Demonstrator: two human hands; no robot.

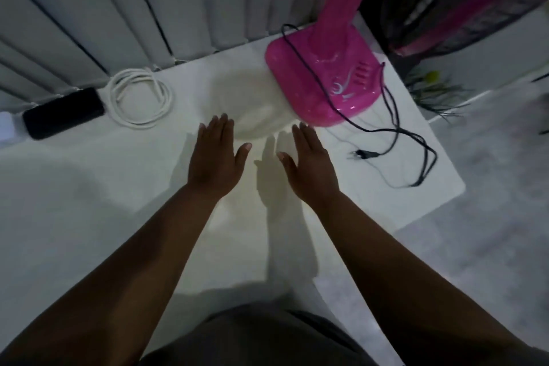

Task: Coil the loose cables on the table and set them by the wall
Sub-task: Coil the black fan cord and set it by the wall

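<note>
Black and thin, the loose power cable (392, 116) trails from the glossy pink plastic fan base (320, 80) across the right end of the white table (118, 187) to its two-pin plug (360, 154). We judge it light, limp and a little springy, best taken near the plug and wound in loops. A thick white cord (114, 98) lies coiled by the ribbed grey wall (148, 9), just beside a black phone (64, 113), while our left hand (217, 157) and right hand (309, 163) hover mid-table, fingers straight, holding nothing.
</note>
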